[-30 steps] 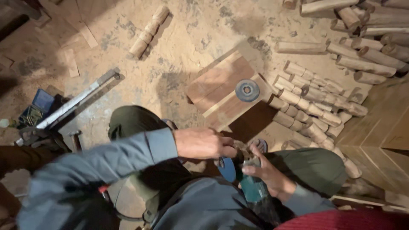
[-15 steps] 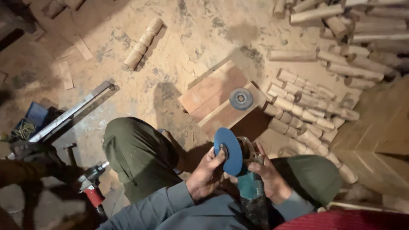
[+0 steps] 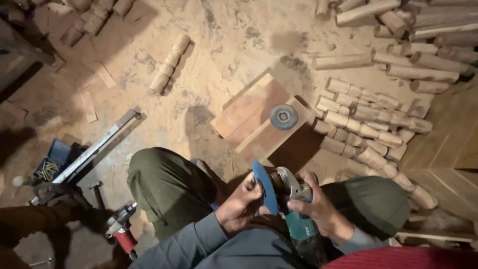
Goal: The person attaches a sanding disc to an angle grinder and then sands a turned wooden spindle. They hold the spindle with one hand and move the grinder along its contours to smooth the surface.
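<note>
The left hand [image 3: 242, 202] pinches the edge of a round blue grinding disc [image 3: 264, 186], which stands on its edge over the person's lap. The right hand [image 3: 318, 209] wraps tight around a teal and silver angle grinder [image 3: 295, 209] just beside that disc. A grey round disc [image 3: 284, 117] lies on a flat wooden board [image 3: 249, 112] on the sandy floor [image 3: 219, 45].

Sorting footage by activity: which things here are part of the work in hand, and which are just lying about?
In use:
left hand on the blue disc
right hand gripping the teal grinder

Lying about:
grey disc on the wooden board
turned wooden pieces
metal bar
box of screws
red power tool
</note>
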